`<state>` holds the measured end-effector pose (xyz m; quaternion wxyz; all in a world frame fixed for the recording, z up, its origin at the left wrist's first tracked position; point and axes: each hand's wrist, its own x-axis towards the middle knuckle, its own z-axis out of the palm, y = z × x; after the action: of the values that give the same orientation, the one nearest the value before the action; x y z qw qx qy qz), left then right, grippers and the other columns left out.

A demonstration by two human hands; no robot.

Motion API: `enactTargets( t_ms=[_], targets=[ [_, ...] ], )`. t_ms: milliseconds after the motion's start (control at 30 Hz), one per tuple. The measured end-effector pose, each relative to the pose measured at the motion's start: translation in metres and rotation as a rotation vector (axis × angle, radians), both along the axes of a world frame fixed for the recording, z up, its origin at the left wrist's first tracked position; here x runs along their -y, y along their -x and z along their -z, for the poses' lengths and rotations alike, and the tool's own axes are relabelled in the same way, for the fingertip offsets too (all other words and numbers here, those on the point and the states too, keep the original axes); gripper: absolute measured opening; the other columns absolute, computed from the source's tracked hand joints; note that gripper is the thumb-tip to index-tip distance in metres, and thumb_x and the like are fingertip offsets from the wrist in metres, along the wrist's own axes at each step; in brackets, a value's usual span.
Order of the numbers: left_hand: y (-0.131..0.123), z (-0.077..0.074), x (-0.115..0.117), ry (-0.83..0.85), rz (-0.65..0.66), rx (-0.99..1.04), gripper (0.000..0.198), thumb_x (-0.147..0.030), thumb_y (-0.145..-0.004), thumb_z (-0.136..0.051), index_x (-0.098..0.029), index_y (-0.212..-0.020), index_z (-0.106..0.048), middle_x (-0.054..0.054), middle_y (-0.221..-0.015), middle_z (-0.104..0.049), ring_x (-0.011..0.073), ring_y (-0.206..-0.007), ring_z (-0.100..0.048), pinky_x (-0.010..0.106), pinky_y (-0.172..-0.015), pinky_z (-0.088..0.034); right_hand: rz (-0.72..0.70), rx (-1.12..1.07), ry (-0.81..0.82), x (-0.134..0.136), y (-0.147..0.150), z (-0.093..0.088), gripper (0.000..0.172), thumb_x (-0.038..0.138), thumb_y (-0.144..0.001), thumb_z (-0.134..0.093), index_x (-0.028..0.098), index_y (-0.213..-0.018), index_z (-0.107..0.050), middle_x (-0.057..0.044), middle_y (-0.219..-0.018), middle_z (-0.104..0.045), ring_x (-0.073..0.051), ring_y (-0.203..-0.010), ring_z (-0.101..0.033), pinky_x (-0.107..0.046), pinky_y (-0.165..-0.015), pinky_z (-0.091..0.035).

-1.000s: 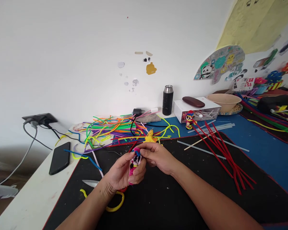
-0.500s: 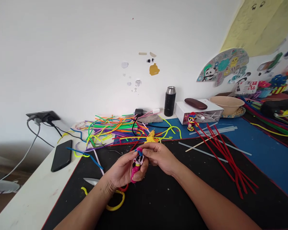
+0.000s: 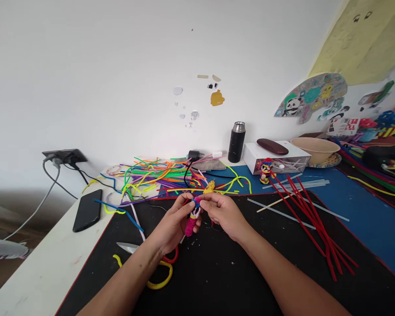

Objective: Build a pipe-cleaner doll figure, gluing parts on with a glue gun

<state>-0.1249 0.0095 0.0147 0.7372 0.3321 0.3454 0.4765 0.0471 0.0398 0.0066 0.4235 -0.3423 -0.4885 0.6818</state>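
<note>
A small pipe-cleaner doll (image 3: 191, 225) with a pink lower body, a black-and-white face and a blue and pink top is between my two hands. My left hand (image 3: 174, 220) is closed around its side, thumb at the blue top. The fingertips of my right hand (image 3: 225, 214) pinch the pink and blue top from the other side. Just behind my hands is a yellow figure (image 3: 210, 188), partly covered. Scissors (image 3: 161, 281) with a yellow and red handle lie on the black mat (image 3: 213, 272), partly under my left forearm.
A heap of colored pipe cleaners (image 3: 151, 177) lies at the back. Red pipe cleaners (image 3: 319, 224) and clear sticks (image 3: 283, 214) lie to the right. A finished-looking doll (image 3: 266, 172) stands by the white box (image 3: 250, 156), near a black flask (image 3: 237, 142). A phone (image 3: 87, 210) lies left.
The doll has turned in my hands, showing more of its pink lower body. My left fingers have shifted up toward its top. The whole view has moved slightly.
</note>
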Motion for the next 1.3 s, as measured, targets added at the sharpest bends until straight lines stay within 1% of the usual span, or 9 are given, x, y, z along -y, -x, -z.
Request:
enactTargets(
  t_ms=[100,200,333,500,633,733,900,1167,1300],
  targets=[
    [-0.0026,-0.003,0.0003,-0.039,-0.042,-0.038,0.037,-0.036,-0.087,-0.079,-0.026,-0.111,-0.052,-0.002,-0.08,-0.063,0.0158,-0.066,-0.064,0.023,-0.052,-0.051,0.021,0.034,-0.02,-0.0007,0.0004,0.0016,0.045,0.053,-0.08,-0.079,0.015,-0.103,-0.073,0.007,-0.059,-0.052,-0.006,-0.045,-0.03,-0.023,-0.044,-0.021],
    [-0.0045,-0.0057,0.0005,-0.07,-0.062,-0.064,0.038,-0.039,-0.083,-0.082,-0.023,-0.107,-0.057,-0.001,-0.082,-0.063,0.0151,-0.067,-0.065,0.022,-0.051,-0.052,0.021,0.041,-0.031,-0.0007,0.0002,0.0018,0.045,0.054,-0.08,-0.079,0.016,-0.102,-0.073,0.007,-0.06,-0.051,-0.006,-0.045,-0.03,-0.024,-0.045,-0.021],
    [-0.0051,-0.007,0.0004,-0.056,-0.125,-0.084,0.041,-0.039,-0.077,-0.088,-0.021,-0.101,-0.061,0.0,-0.083,-0.064,0.0158,-0.07,-0.066,0.023,-0.051,-0.055,0.023,0.049,-0.03,-0.0002,-0.0005,0.0007,0.045,0.054,-0.08,-0.079,0.016,-0.103,-0.074,0.008,-0.058,-0.048,-0.007,-0.046,-0.029,-0.024,-0.045,-0.019],
    [-0.0055,-0.0065,0.0003,-0.065,-0.137,-0.106,0.036,-0.04,-0.077,-0.088,-0.019,-0.09,-0.061,-0.001,-0.079,-0.062,0.0153,-0.07,-0.066,0.022,-0.051,-0.056,0.039,0.055,-0.027,0.0001,-0.0003,0.0013,0.046,0.055,-0.079,-0.079,0.016,-0.103,-0.074,0.007,-0.061,-0.051,-0.007,-0.046,-0.03,-0.024,-0.045,-0.019],
    [-0.0052,-0.006,0.0001,-0.074,-0.159,-0.134,0.034,-0.042,-0.078,-0.087,-0.019,-0.089,-0.064,0.0,-0.082,-0.063,0.0162,-0.074,-0.067,0.024,-0.055,-0.059,0.038,0.053,-0.028,-0.0007,0.0003,0.0027,0.046,0.055,-0.08,-0.079,0.016,-0.104,-0.073,0.007,-0.06,-0.051,-0.006,-0.046,-0.03,-0.024,-0.045,-0.019],
    [-0.0044,-0.006,0.0004,-0.094,-0.206,-0.169,0.034,-0.043,-0.077,-0.088,-0.018,-0.09,-0.069,0.001,-0.086,-0.065,0.0162,-0.077,-0.066,0.025,-0.058,-0.062,0.049,0.059,-0.022,-0.001,0.0004,0.0026,0.046,0.054,-0.08,-0.079,0.016,-0.104,-0.073,0.007,-0.06,-0.05,-0.006,-0.045,-0.029,-0.024,-0.044,-0.018],
    [-0.0039,-0.0056,0.0004,-0.105,-0.275,-0.193,0.035,-0.044,-0.073,-0.09,-0.016,-0.089,-0.075,0.003,-0.086,-0.067,0.0143,-0.075,-0.063,0.024,-0.059,-0.062,0.054,0.045,-0.028,-0.0005,0.0001,0.0005,0.046,0.054,-0.08,-0.08,0.015,-0.102,-0.072,0.009,-0.059,-0.045,-0.005,-0.046,-0.028,-0.023,-0.044,-0.016],
    [-0.002,-0.0046,0.0014,-0.096,-0.275,-0.237,0.04,-0.049,-0.075,-0.087,-0.016,-0.096,-0.079,0.007,-0.09,-0.072,0.0197,-0.082,-0.068,0.025,-0.061,-0.062,0.053,0.033,-0.007,-0.0002,0.0002,0.0004,0.047,0.055,-0.078,-0.08,0.015,-0.101,-0.071,0.01,-0.058,-0.042,-0.006,-0.046,-0.026,-0.024,-0.044,-0.015],
    [0.0001,-0.0031,0.0032,-0.152,-0.249,-0.281,0.038,-0.047,-0.078,-0.086,-0.017,-0.099,-0.078,0.006,-0.094,-0.072,0.0197,-0.086,-0.068,0.029,-0.069,-0.064,0.061,0.052,-0.02,-0.0003,-0.0004,0.0017,0.047,0.056,-0.079,-0.08,0.015,-0.101,-0.07,0.009,-0.059,-0.044,-0.006,-0.046,-0.027,-0.024,-0.045,-0.017]
  ],
)
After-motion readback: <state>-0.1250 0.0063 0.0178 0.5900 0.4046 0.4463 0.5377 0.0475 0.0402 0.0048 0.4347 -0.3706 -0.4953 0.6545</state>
